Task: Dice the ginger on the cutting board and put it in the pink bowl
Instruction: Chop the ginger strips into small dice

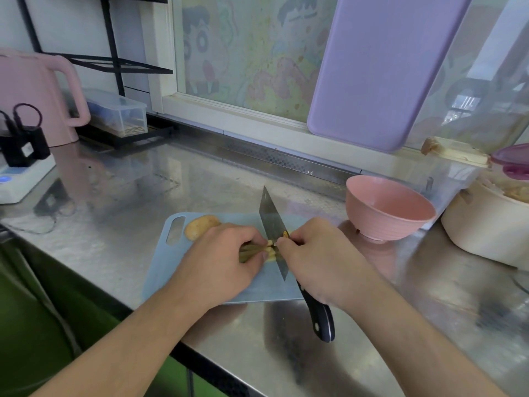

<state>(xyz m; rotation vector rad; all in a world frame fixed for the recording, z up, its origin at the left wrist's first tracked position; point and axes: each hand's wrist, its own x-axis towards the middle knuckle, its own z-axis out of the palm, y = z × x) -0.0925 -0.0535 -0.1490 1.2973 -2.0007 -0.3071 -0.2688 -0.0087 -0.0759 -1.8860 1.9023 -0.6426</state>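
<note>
A light blue cutting board [171,270] lies on the steel counter. My left hand [223,259] grips a bundle of ginger strips [249,251] on the board, fingers curled over them. My right hand [320,253] meets it from the right, fingertips pinching the pale cut ends of the strips [270,249]. A knife [270,216] lies under my right hand, blade pointing away and black handle [322,322] sticking out over the board's near edge, not gripped. An unpeeled ginger piece [200,226] sits by the board's handle hole. The pink bowl [395,207] stands to the right, nothing visible inside.
A cream pot [486,233] and a clear container stand at the far right. A pink kettle [37,98], a black charger on a white power strip [23,179] and a clear box on a black rack [120,113] are at the left. A purple board [380,70] leans against the window.
</note>
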